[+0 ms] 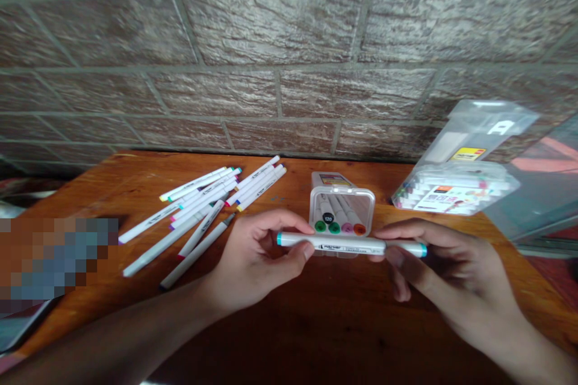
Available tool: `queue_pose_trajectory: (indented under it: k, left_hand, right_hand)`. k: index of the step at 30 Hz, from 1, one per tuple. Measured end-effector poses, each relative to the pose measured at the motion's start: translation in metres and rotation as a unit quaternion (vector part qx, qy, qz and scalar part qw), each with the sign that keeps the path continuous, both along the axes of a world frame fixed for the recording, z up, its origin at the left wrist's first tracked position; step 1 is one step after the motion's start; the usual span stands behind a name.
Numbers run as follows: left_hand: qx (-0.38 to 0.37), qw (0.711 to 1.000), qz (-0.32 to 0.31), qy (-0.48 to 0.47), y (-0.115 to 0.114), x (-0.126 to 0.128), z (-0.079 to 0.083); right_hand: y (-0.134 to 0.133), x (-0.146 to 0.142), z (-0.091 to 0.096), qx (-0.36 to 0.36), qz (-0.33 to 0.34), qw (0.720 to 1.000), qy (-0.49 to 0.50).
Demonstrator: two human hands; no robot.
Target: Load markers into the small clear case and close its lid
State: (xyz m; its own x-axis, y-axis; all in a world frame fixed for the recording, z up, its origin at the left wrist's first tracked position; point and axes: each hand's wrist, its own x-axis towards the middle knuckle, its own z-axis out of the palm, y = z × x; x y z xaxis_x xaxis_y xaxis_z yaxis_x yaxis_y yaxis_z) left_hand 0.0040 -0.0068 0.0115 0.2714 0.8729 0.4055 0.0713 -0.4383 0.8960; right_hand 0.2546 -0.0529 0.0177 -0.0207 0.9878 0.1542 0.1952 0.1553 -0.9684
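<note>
A white marker with teal ends (347, 244) lies level between my two hands, above the wooden table (316, 319). My left hand (257, 255) pinches its left part with thumb and fingers. My right hand (428, 264) grips its right end the same way. Just behind the marker a clear plastic marker case (342, 204) lies on its side, its open end toward me, showing several coloured caps inside.
Several loose white markers (208, 210) are scattered on the table's left half. A clear lidded box of markers (456, 189) rests at the back right. A brick wall (280, 48) runs behind the table. A blurred patch covers the left edge.
</note>
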Motion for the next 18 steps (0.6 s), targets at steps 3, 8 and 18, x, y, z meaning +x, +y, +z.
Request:
queue_pose_trajectory:
  k: [3, 8, 18]
  left_hand:
    - [0.001, 1.0, -0.003, -0.002, 0.0, 0.0007, 0.0]
    - [-0.008, 1.0, -0.016, -0.018, -0.0009, 0.0005, -0.0001]
    - [-0.048, 0.996, -0.062, -0.033, -0.0007, -0.0028, -0.0022]
  right_hand:
    - [0.0022, 0.0024, -0.0031, 0.014, 0.009, 1.0, -0.002]
    - [0.0034, 0.0022, -0.0026, 0.03, 0.027, 0.999, 0.003]
    - [-0.0005, -0.0012, 0.0024, -0.012, 0.001, 1.0, 0.009]
